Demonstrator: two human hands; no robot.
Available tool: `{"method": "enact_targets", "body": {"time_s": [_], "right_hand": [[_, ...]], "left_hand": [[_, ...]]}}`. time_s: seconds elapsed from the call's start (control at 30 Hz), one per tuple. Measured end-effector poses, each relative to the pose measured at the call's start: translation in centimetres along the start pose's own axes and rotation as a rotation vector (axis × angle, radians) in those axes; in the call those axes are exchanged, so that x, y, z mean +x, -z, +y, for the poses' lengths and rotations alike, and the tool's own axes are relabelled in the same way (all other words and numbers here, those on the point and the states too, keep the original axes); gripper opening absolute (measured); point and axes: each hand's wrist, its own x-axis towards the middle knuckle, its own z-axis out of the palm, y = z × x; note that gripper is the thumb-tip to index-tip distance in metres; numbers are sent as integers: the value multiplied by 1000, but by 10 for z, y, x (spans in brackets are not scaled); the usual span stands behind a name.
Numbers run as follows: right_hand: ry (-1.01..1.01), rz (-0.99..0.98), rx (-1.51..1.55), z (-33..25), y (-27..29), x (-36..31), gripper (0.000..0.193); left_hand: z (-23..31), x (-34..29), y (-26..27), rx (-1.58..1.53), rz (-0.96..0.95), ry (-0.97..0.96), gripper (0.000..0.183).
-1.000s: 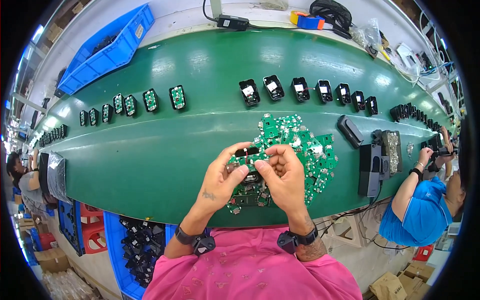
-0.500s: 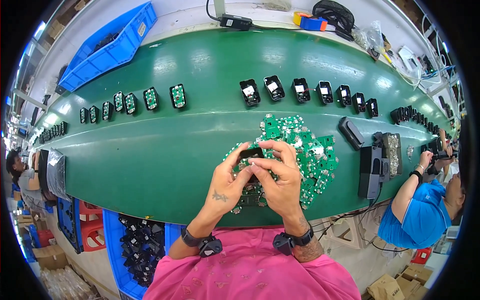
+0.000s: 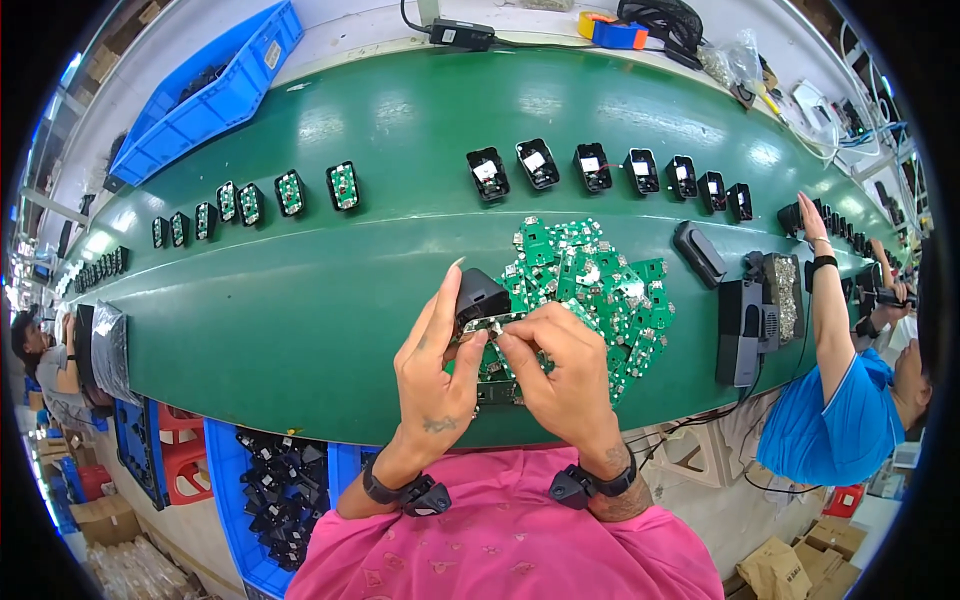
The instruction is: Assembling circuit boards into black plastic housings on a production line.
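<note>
Head view: my left hand [image 3: 437, 375] holds a black case [image 3: 482, 292] and a board [image 3: 484, 324]; my right hand [image 3: 562, 362] pinches at the board.

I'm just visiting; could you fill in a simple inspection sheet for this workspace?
Surface: green worktable, shiny.
Job's things: black casing in hand; loose circuit boards piled beside it; farther back, left casings hold boards, right casings show white pieces.
Clutter: orange-and-blue item at the back edge.
Hands: left hand holds the casing; right hand works at its near end, exact part too small to tell.
Cables: dark cables by the right front edge.
Surroundings: blue bin back left; co-worker in blue at right.
</note>
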Motion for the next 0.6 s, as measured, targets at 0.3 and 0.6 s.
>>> {"method": "enact_targets", "body": {"time_s": [0.3, 0.6], "right_hand": [[11, -88, -44, -3, 9, 6, 6], [24, -53, -131, 10, -8, -4, 5]], "left_hand": [[9, 3, 6, 245, -41, -173, 58], [-4, -4, -4, 345, -2, -154, 58]]}}
